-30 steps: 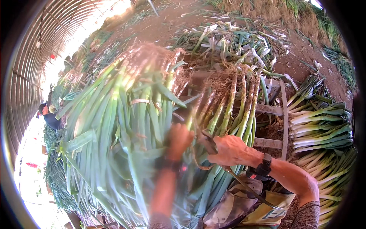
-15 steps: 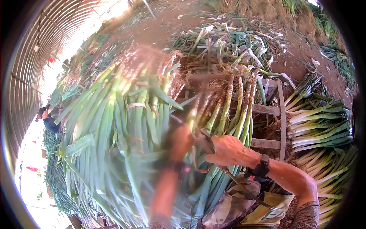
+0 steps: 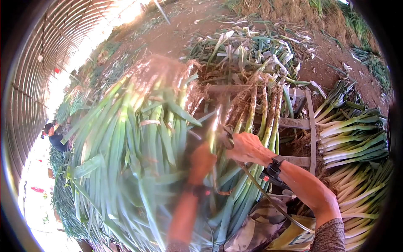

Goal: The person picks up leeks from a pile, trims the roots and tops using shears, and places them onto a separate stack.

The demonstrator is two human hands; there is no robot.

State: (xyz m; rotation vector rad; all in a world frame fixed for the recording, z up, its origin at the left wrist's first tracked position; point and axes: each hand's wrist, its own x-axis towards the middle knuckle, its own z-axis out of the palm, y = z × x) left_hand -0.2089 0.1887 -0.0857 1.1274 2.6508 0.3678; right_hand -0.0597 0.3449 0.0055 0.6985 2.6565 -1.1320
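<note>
My left hand [image 3: 202, 161], smeared by motion, is closed around a long green onion [image 3: 214, 126] whose pale, root end points away from me. Just to its right, my right hand [image 3: 247, 148] grips a dark air blow gun [image 3: 228, 139] close to that stalk. A thin hose [image 3: 268, 196] trails from the tool toward the lower right. Soil-stained, rooted green onions [image 3: 268, 111] lie side by side beyond my right hand, their leaves running back under my wrist. A large heap of leafy green onions [image 3: 121, 138] fills the left side.
A metal-framed rack [image 3: 311, 130] stands beyond the stalks. Cleaned white-stemmed onions [image 3: 344, 134] are stacked at right. Peeled leaf scraps [image 3: 252, 48] cover the ground at the back. Another person [image 3: 56, 137] is at far left, under a ribbed tunnel roof [image 3: 29, 80].
My right hand and the blow gun have risen slightly away from me, and the right forearm has shifted left. My left hand has moved slightly, still beside the stalk.
</note>
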